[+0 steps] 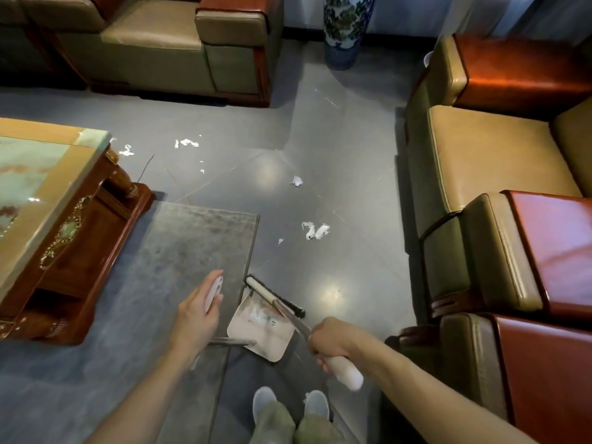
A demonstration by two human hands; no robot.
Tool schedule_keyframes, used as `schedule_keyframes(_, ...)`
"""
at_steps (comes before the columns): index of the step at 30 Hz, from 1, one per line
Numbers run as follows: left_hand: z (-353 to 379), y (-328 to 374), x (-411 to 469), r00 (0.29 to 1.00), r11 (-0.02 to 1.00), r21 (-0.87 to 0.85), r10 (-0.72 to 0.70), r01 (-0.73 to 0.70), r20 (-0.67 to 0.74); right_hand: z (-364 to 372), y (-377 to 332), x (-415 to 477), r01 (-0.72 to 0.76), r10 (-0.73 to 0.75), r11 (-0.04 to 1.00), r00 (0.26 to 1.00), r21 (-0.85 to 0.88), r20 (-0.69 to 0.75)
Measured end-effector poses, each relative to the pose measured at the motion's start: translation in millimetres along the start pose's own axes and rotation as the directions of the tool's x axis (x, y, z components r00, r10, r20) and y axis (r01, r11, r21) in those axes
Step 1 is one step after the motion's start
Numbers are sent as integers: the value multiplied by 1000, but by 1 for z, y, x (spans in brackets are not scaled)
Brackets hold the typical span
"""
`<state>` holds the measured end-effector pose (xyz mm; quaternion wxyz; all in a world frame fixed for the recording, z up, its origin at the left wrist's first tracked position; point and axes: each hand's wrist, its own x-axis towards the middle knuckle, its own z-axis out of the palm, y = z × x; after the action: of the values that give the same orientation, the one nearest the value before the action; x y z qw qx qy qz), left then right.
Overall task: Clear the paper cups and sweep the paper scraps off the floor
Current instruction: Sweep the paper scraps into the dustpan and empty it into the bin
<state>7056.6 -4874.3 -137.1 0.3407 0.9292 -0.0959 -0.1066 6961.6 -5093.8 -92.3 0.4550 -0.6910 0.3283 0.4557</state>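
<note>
My right hand [333, 342] grips the metal handle of a broom [274, 296], whose white head and black bristles rest on the grey floor just ahead of me. My left hand [198, 312] holds the white grip at the top of the dustpan's handle. The white dustpan [261, 333] sits on the floor between my hands, right behind the broom head. White paper scraps lie scattered on the floor: a cluster [315, 230] ahead of the broom, one piece [296, 181] further out, and more [187, 142] near the table corner. No paper cups show.
A wooden coffee table [48, 193] with a green stone top stands at the left, on a grey rug [179, 251]. Leather sofas [493, 174] line the right side and the back. A tall porcelain vase [344, 27] stands at the far wall. My feet are at the bottom.
</note>
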Motion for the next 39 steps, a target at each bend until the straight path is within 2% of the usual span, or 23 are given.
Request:
schedule_keyframes(6,-7,-8,1,1000,1000,-19,2,-2,6,-18,-7,-44,-25,20,974,1000,227,24)
schedule_keyframes(9,-7,-8,2,1000,998,-63,16,-15,8,-21,-9,-63,2,0,981,1000,193,-7)
schedule_keyframes(13,-10,-7,3,1000,995,-102,-9,8,-5,-34,-15,-71,13,0,957,999,289,-44)
schedule_keyframes(19,-15,4,16,998,987,-149,-55,52,-18,-62,-30,-61,63,-19,953,989,297,-148)
schedule_keyframes(24,-15,11,12,993,984,-148,-110,103,-44,-94,-49,-31,91,-59,985,975,145,-212)
schedule_keyframes(30,-4,10,-25,951,945,-218,-277,244,-136,-106,-79,4,93,-110,989,983,-114,-146)
schedule_keyframes(35,-2,4,-73,848,869,-333,-459,365,-267,-76,-91,18,151,-186,937,979,-316,-83)
schedule_keyframes(39,-10,1,-108,757,839,-361,-531,407,-381,-35,-94,21,188,-225,889,974,-418,-41)
